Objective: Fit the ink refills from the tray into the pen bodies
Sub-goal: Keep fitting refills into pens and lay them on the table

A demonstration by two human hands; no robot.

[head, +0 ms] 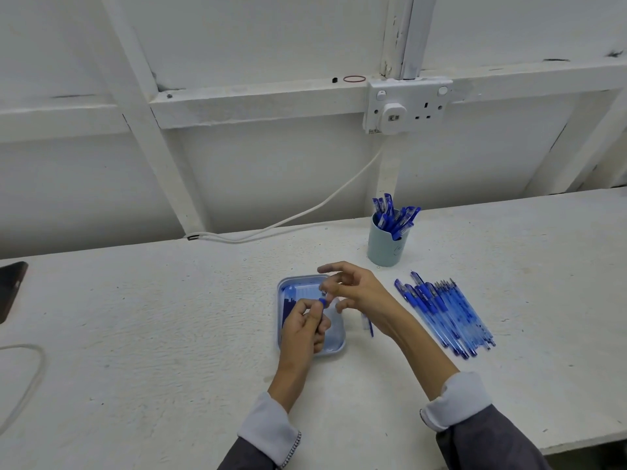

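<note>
Head view: the left hand (307,325) curls its fingers round a pen body (321,302), blue grip end aimed toward one o'clock, above the light blue tray (280,301) on the white table (169,317). The right hand (354,290) pinches a small grey piece (324,293) at that end between thumb and forefinger, its other fingers loosely spread. At three o'clock from the tray a row of blue pens (444,313) lies side by side, at one o'clock a pale green cup (386,247) holds more pens, and the tray's contents are too blurred to tell.
</note>
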